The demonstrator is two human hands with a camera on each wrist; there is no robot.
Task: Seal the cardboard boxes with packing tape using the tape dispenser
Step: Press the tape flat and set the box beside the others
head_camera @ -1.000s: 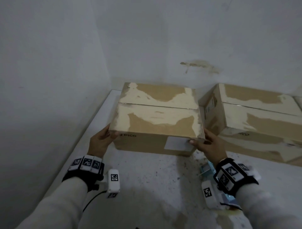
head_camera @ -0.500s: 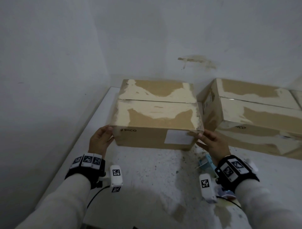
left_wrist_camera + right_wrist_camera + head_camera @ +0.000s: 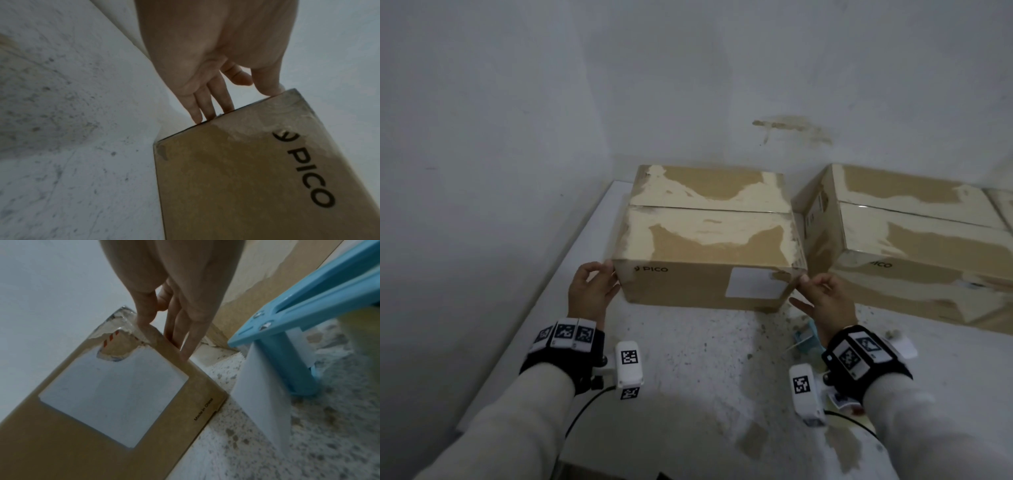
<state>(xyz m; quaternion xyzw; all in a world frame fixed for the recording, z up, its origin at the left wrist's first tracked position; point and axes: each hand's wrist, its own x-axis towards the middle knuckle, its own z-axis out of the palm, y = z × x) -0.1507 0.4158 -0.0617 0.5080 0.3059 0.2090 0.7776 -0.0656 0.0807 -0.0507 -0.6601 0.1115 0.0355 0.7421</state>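
Observation:
A brown cardboard box [image 3: 705, 240] marked PICO [image 3: 246, 178], top flaps closed with a bare seam between them, stands on the white table [image 3: 705, 359]. My left hand [image 3: 594, 287] is at its near left corner: straight fingers [image 3: 207, 104] lie along the side, and the thumb touches the top corner. My right hand [image 3: 822, 298] is at the near right corner, fingers [image 3: 185, 337] flat on the side and thumb on the front by the white label [image 3: 115, 395]. A light blue tape dispenser [image 3: 298, 321] lies on the table under my right wrist [image 3: 806, 339].
A second taped cardboard box [image 3: 911, 246] stands close to the right of the first, with a narrow gap between them. White walls close in behind and on the left [image 3: 482, 171]. The table's left edge [image 3: 571, 246] runs beside my left hand.
The box has moved away from me toward the back wall and come down onto the table. Both hands went with it and stay at its near corners.

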